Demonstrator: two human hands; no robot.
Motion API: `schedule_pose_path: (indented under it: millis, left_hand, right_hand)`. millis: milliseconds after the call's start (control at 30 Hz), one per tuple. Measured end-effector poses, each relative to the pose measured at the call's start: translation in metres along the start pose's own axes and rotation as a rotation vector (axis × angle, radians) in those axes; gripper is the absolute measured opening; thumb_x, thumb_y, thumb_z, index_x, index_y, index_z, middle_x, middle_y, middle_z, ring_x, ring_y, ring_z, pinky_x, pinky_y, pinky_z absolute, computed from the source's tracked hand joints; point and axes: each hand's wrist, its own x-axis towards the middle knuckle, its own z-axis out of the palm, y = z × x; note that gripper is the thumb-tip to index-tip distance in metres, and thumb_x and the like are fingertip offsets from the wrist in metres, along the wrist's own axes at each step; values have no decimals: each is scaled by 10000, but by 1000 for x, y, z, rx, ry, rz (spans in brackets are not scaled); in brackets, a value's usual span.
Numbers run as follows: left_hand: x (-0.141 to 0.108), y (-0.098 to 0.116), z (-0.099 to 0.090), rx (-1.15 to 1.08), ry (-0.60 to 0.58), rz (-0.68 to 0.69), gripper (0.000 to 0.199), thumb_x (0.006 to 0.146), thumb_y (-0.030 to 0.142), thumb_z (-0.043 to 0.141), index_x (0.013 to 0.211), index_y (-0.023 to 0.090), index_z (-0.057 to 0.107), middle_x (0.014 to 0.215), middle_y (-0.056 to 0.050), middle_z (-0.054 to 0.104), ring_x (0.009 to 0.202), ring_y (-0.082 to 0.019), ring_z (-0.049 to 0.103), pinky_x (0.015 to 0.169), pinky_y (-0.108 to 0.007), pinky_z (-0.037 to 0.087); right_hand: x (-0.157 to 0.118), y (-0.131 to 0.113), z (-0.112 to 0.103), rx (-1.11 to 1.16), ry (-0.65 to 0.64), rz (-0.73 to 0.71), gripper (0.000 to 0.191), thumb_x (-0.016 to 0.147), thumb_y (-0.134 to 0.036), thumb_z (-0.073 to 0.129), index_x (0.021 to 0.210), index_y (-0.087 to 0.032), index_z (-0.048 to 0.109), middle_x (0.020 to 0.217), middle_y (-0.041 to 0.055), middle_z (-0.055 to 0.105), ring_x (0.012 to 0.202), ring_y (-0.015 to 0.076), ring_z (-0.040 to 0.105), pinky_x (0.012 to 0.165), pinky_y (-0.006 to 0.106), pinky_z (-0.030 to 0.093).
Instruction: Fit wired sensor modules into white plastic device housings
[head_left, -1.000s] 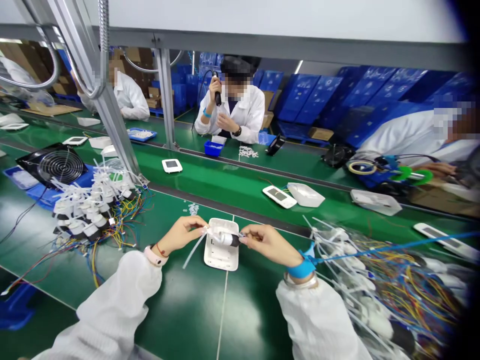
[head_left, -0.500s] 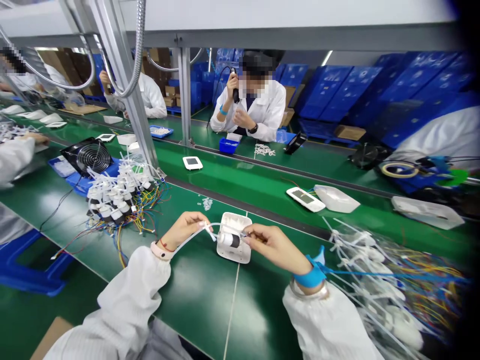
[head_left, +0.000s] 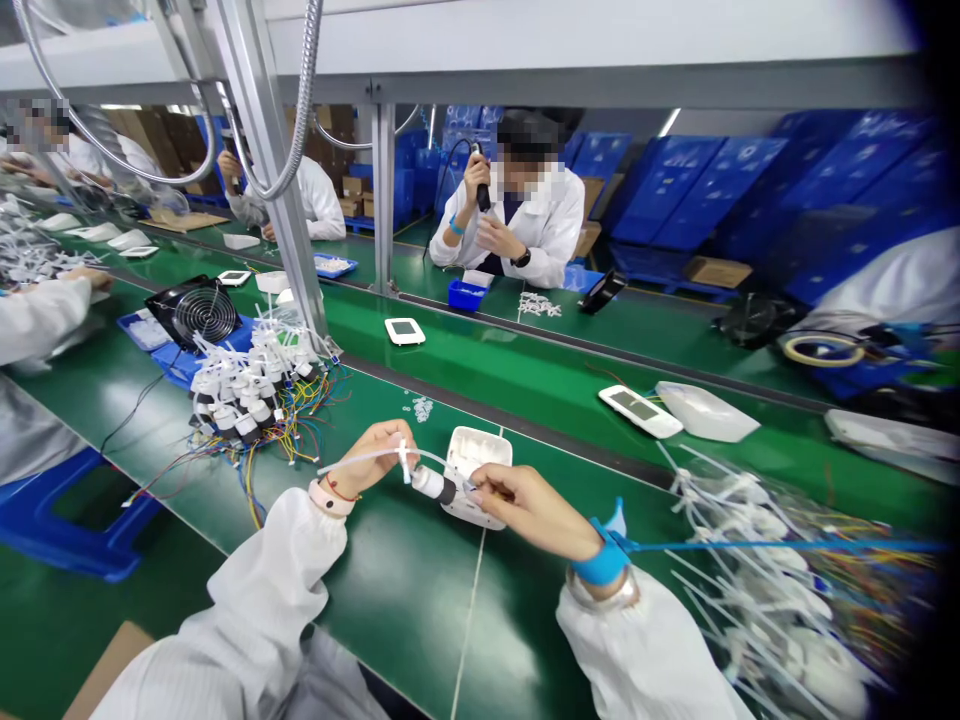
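My left hand point(head_left: 375, 458) is closed on a white tube connector point(head_left: 406, 460), from which thin clear tubing runs both ways. A small white and black cylindrical pump point(head_left: 433, 485) hangs tilted over the left side of an open white housing point(head_left: 480, 447). The fingers of my right hand point(head_left: 525, 505) are pinched together at the black end of the pump, over the housing. What exactly they grip is too small to make out.
Pumps with wires point(head_left: 244, 390) are heaped at left beside a black fan point(head_left: 199, 312). Bagged tubes and wires point(head_left: 780, 590) lie at right. Small clear rings point(head_left: 423, 408) sit behind the housing. White devices point(head_left: 640, 410) rest on the green belt. A person sits opposite.
The pump has moved left and tilted, partly out of the housing. My left hand has turned the connector more upright. The whole view has shifted slightly.
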Motion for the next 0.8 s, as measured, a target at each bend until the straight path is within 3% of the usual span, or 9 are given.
schedule_pose_path:
  millis: [200,400,467,600,700,800]
  left_hand:
    - [1,3,6,-87,-9,-4,345,719,395,669,643,137,453,477,39,408,480,-87,384,536,-221,314]
    - [0,0,6,-45,-3,15,343,712,404,680,689,132,472,549,10,491,536,-106,457,566,-235,354]
    - [-1,-2,8,-21,-20,-1,338,708,396,688,703,130,480,578,-2,519,562,-117,489,561,-231,365]
    - [-4,-5,13,-35,-49,-28,339,701,394,695,699,129,483,586,-9,541,576,-124,518,523,-214,382]
    - [-4,-8,13,-38,-10,-43,366,671,410,716,698,128,484,603,-11,562,540,-108,515,495,-196,385]
    - [-3,-9,11,-37,59,-52,383,649,424,729,699,131,488,561,9,547,501,-94,504,453,-169,370]
  right_hand:
    - [2,1,0,-18,49,-52,239,837,-362,481,771,-146,562,724,16,540,613,104,444,556,215,334]
    - [6,6,12,-20,31,-37,194,821,-334,513,774,-151,553,670,-9,522,573,89,419,535,207,321]
    - [9,5,21,17,25,-8,209,791,-348,563,877,-158,549,728,-6,547,565,85,421,524,204,324]
    - [20,2,46,64,44,-66,463,681,-374,692,1067,-178,526,822,8,568,626,106,455,560,217,353]
    - [29,3,67,132,99,-111,413,670,-378,697,1003,-166,576,738,-6,536,615,106,427,545,214,329]
    - [36,8,83,339,103,-75,339,694,-380,666,923,-145,584,730,-4,553,585,92,428,539,213,335]
